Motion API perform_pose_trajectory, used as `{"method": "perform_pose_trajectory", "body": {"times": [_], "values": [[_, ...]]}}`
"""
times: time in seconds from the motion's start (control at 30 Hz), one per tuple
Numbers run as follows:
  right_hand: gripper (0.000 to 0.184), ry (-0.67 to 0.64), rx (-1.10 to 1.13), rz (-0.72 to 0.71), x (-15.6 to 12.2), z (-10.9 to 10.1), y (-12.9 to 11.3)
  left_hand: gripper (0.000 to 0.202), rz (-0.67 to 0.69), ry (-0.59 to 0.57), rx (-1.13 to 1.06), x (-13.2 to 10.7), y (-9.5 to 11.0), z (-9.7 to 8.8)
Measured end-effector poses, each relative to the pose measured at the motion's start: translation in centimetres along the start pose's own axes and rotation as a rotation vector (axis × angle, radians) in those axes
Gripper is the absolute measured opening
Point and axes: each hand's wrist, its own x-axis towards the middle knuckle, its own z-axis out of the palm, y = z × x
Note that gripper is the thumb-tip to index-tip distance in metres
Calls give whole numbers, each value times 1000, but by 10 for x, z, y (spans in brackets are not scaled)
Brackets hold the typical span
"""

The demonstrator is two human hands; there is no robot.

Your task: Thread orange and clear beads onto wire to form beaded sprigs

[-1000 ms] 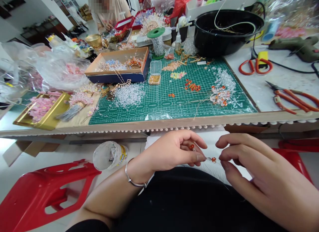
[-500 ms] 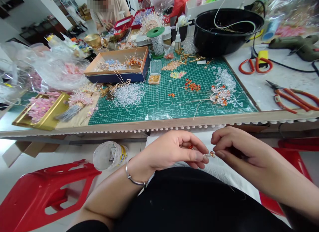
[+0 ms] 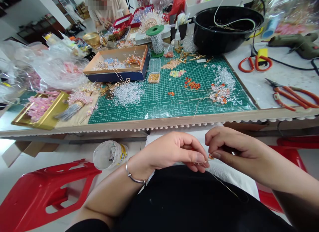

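Note:
Both hands meet over my lap, below the table's front edge. My left hand (image 3: 174, 152) is closed in a pinch on a small orange bead piece (image 3: 210, 156) threaded on thin gold wire (image 3: 224, 185). My right hand (image 3: 229, 149) is also closed, its fingertips pinching the same bead piece from the right. The wire trails down and to the right across my dark clothing. A silver bangle (image 3: 133, 177) sits on my left wrist.
A green cutting mat (image 3: 161, 102) holds piles of clear and orange beads (image 3: 221, 92), a shallow box (image 3: 117, 64), a black bowl (image 3: 226, 27), red scissors (image 3: 251, 64) and pliers (image 3: 291, 95). Red stools (image 3: 42, 195) and a jar (image 3: 109, 154) stand at my left. Another person sits far back.
My right hand has drawn in leftward until its fingertips meet my left hand's on the bead piece. A length of wire now shows trailing over my lap.

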Motion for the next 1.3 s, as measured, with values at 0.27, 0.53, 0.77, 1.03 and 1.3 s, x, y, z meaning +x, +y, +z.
{"method": "perform_pose_trajectory", "body": {"times": [0.27,0.53,0.77,1.03,1.3], "values": [[12,85,-40,87,-5,2,-10,16,-17,11,19,2,-1,-1],[17,18,21,40,4,1,-1,17,-9,-19,6,2,-1,0],[15,64,-67,35,2,-1,-8,25,-44,-13,37,5,1,0],[21,58,-61,35,5,0,-16,27,-15,-9,22,10,-1,1],[16,148,-216,134,-13,4,-21,27,10,36,30,11,-1,-3]]}}
